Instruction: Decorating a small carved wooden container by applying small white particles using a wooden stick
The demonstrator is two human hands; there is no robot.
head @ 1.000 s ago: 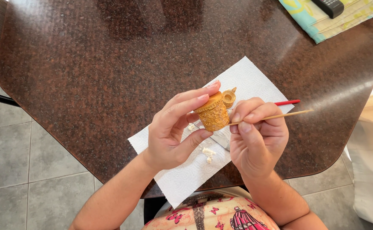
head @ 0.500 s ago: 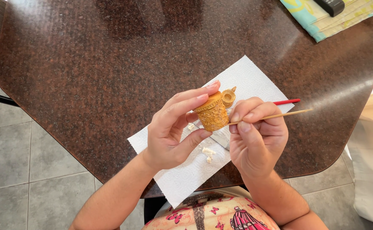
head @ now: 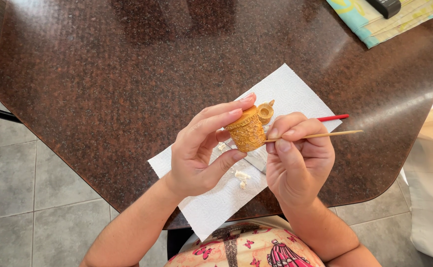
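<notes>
My left hand (head: pixel 201 151) grips a small ornate golden container (head: pixel 246 131) between fingers and thumb, held above a white paper towel (head: pixel 295 96). A small golden lid piece (head: pixel 265 111) sits just beyond the container, near my fingertips. My right hand (head: pixel 298 158) pinches a thin wooden stick (head: pixel 325 134) whose tip touches the container's side. Small white crumbs (head: pixel 241 177) lie on the towel below the hands.
A red-handled tool (head: pixel 334 117) lies on the towel behind my right hand. The towel rests on a dark brown speckled table (head: pixel 102 84). A coloured cloth (head: pixel 374 22) with a black object (head: pixel 383 7) sits at the far right corner. Grey floor tiles (head: pixel 13 198) show to the left.
</notes>
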